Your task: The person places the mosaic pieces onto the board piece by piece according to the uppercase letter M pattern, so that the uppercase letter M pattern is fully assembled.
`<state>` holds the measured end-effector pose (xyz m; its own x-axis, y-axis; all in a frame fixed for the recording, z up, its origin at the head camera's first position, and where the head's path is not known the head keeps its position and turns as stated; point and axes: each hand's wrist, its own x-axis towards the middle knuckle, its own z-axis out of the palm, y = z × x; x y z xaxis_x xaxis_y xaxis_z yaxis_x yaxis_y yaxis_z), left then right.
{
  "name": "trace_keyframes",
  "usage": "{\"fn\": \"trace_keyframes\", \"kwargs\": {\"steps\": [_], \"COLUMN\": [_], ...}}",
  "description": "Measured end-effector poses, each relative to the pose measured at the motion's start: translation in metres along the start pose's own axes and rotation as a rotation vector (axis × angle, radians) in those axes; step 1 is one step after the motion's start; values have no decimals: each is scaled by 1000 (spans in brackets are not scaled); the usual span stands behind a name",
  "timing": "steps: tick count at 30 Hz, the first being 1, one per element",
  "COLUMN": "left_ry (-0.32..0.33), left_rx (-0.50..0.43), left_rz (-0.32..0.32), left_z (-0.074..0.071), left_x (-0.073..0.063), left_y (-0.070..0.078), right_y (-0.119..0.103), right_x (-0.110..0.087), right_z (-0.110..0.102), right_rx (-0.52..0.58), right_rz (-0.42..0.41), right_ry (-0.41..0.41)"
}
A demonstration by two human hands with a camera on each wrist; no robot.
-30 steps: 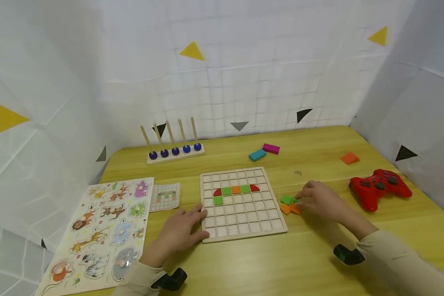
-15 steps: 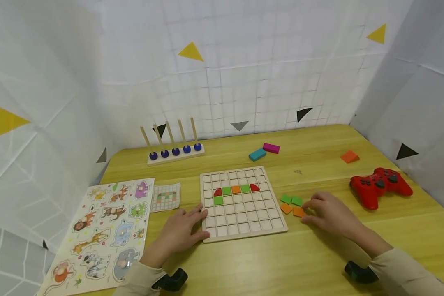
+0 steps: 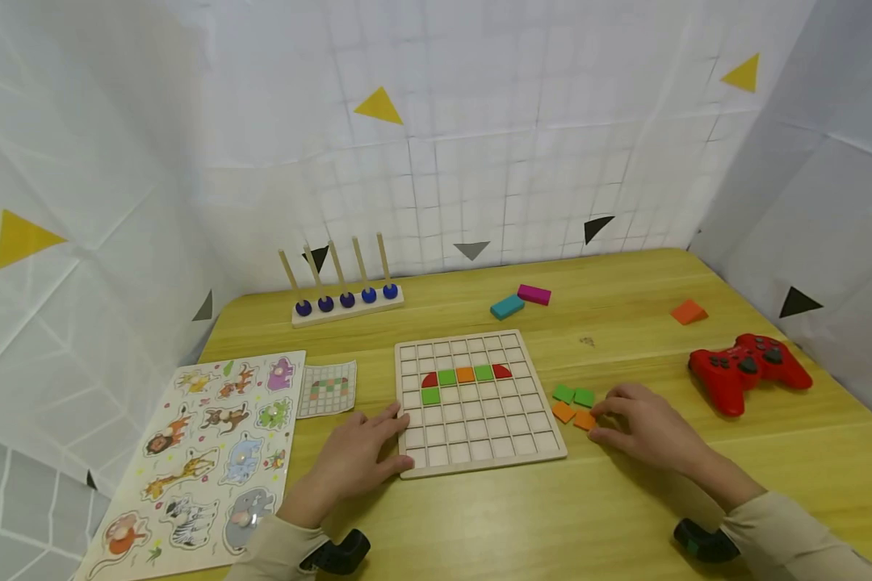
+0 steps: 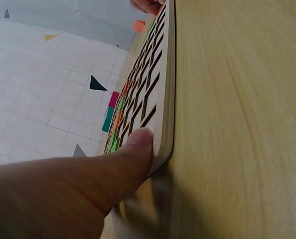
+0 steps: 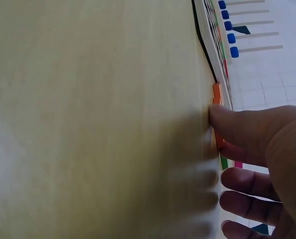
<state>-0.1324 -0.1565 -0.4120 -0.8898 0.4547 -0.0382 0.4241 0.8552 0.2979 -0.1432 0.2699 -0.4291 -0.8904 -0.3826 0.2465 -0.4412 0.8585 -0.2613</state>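
My left hand [image 3: 359, 452] rests at the left edge of a wooden grid board [image 3: 480, 466], its thumb pressing the near corner. Set in the board are two red curved pieces, several green squares and an orange square [image 3: 466, 374] between them. Right of the board, two green tiles [image 3: 584, 397] and two orange tiles lie flat in a small cluster. My right hand [image 3: 647, 428] touches the nearer right orange tile [image 3: 584, 420] with thumb and index fingertips at its edge. In the right wrist view, the thumb [image 5: 237, 124] partly hides the orange tiles, and the other fingers are spread.
A pattern card [image 3: 328, 390] and an animal puzzle board [image 3: 203, 460] lie at left. Behind stand a peg rack [image 3: 347, 307] with blue beads, a teal block [image 3: 507, 307] and a magenta block [image 3: 534, 294]. A red game controller [image 3: 748, 369] and an orange wedge [image 3: 689, 311] lie at right.
My right hand has moved back off the green tiles to the near right orange tile, uncovering the cluster. The tiles now sit closer to two rows. My left hand stays at the board.
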Motion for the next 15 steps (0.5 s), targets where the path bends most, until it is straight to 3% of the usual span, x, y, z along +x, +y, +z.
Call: {"fn": "trace_keyframes", "kwargs": {"steps": [9, 15], "left_ry": [-4, -4], "left_rx": [1, 7], "left_rz": [0, -6], "left_z": [2, 4], "left_x": [1, 1], "left_y": [-1, -1], "right_y": [-1, -8], "right_x": [0, 3], "right_z": [3, 2], "right_rx": [29, 53], "right_rz": [25, -16], "right_ry": [16, 98]}}
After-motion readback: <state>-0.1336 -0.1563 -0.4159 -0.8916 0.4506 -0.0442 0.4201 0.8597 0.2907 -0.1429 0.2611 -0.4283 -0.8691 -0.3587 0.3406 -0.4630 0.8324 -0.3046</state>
